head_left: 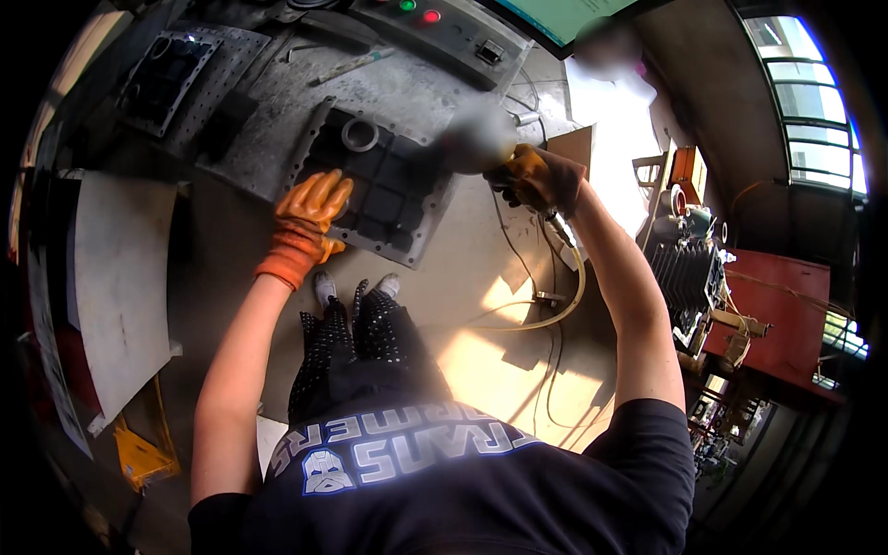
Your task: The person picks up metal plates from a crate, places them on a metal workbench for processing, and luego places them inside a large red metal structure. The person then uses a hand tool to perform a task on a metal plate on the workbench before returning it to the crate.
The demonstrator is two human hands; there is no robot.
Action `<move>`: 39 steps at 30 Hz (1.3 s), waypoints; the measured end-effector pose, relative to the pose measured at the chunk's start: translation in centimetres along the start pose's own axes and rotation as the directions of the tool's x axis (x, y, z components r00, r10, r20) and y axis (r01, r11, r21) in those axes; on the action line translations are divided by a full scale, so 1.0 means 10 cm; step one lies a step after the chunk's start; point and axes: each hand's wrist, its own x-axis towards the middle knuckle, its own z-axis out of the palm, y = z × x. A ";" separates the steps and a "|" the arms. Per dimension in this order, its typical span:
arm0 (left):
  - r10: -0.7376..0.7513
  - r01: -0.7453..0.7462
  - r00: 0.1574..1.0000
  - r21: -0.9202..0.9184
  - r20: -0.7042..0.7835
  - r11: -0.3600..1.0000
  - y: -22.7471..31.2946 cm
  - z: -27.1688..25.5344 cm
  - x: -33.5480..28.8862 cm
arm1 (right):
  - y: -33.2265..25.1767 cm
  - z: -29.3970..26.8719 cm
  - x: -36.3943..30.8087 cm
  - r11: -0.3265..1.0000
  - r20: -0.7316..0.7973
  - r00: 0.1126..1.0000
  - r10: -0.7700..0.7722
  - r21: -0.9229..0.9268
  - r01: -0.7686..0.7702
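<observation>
A dark ribbed metal cover [398,199], with a pale bolt-hole flange and a raised round collar [359,135], lies on the grey metal workbench [268,120] and juts past its near edge. My left hand [313,203], in an orange glove, is closed on the cover's near left edge, fingers over the top and thumb lower at the side. My right hand [548,178], in a dark-stained orange glove, is wrapped round an air tool [558,225] just right of the cover. The tool's front end is blurred; a yellowish air hose [580,287] trails from it.
Another dark cover [166,79] lies at the bench's far left, and a marker-like stick [351,67] behind mine. A control box [435,42] with green and red buttons stands at the back. A finned machine [689,268] is right. Hose and cables cross the floor near my feet.
</observation>
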 end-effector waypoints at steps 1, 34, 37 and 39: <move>-0.007 0.007 1.000 0.002 0.004 1.000 0.01 0.01 0.00 | 0.01 -0.02 -0.02 1.000 0.016 1.000 -0.016 0.017 0.016; 0.004 -0.002 1.000 0.107 -0.016 0.994 0.23 -0.08 -0.20 | 0.39 0.43 -0.15 0.991 -0.078 0.989 -0.127 0.041 0.130; 0.005 -0.009 0.999 0.080 0.041 0.997 0.20 -0.03 -0.21 | 0.35 0.45 -0.31 0.999 -0.025 0.999 -0.031 -0.018 0.031; -0.112 0.104 0.989 0.087 0.096 0.991 0.32 -0.01 -0.21 | 0.47 0.49 -0.50 1.000 -0.101 0.995 0.023 -0.002 -0.023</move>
